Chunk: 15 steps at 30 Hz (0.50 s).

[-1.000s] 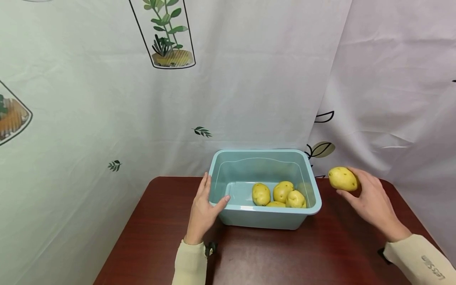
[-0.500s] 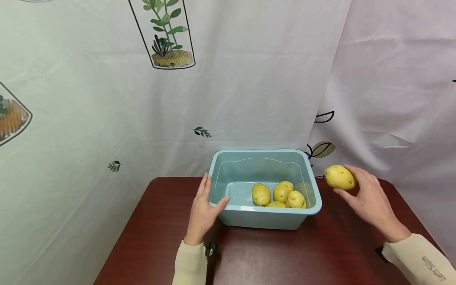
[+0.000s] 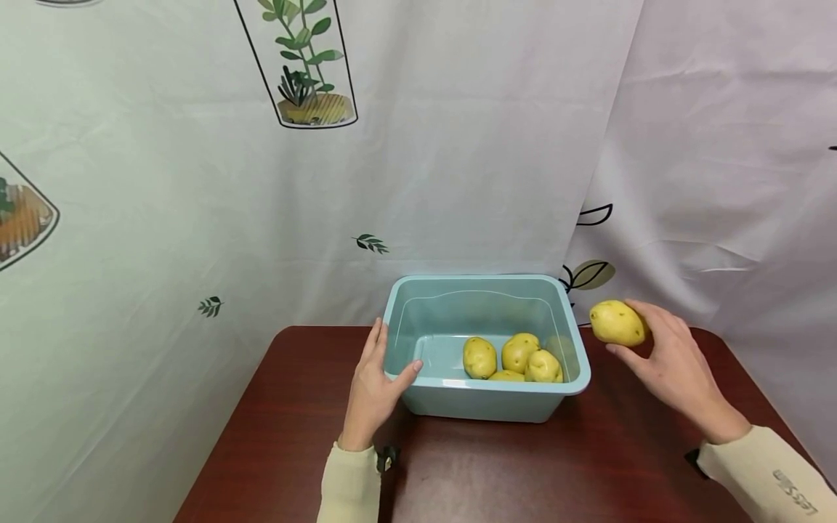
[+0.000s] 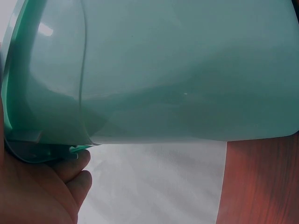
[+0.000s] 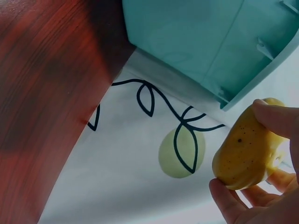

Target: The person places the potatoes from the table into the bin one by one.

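Observation:
A light blue plastic tub (image 3: pixel 484 401) stands on the table with several yellow potatoes (image 3: pixel 479 357) lying in its right half. At its front left corner, my left hand (image 3: pixel 373 392) grips the rim, the thumb over the front edge and the fingers along the left side. In the left wrist view, fingertips (image 4: pixel 80 183) show below the tub's rim. My right hand (image 3: pixel 673 363) holds another potato (image 3: pixel 617 322) between thumb and fingers, raised just right of the tub. Dark specks mark that potato's skin in the right wrist view, where it hangs near the tub's corner.
The reddish-brown wooden table (image 3: pixel 458 472) reaches back to a pale cloth backdrop (image 3: pixel 484 160) printed with plants and leaves. The tub's back edge is close to the backdrop. High side walls surround the potatoes.
My right hand has moved slightly left and up with its potato, closer to the tub. My left hand, the tub and the potatoes inside have stayed in place.

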Tool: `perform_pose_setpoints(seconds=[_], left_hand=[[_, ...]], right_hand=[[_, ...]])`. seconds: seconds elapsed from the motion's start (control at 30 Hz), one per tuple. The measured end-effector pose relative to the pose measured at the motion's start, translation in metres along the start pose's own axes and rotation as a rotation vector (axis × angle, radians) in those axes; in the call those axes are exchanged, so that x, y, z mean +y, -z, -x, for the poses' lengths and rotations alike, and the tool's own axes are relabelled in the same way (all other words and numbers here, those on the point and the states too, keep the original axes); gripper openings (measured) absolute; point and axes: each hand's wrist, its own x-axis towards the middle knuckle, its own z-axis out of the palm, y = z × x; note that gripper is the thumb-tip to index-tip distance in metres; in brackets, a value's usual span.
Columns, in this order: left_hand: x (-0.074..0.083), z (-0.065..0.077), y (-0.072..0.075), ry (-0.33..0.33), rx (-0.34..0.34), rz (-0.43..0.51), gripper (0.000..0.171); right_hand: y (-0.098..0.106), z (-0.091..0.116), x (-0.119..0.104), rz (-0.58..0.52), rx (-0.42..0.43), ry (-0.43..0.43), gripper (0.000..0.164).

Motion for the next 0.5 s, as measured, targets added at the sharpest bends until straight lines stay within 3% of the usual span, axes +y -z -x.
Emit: perform_pose_setpoints(seconds=[0.5], left_hand=[[-0.001,0.0,0.0,-0.002,-0.003,0.002,0.093]], right_hand=[[-0.004,-0.003,-0.014,-0.022,0.004,0.032,0.079]])
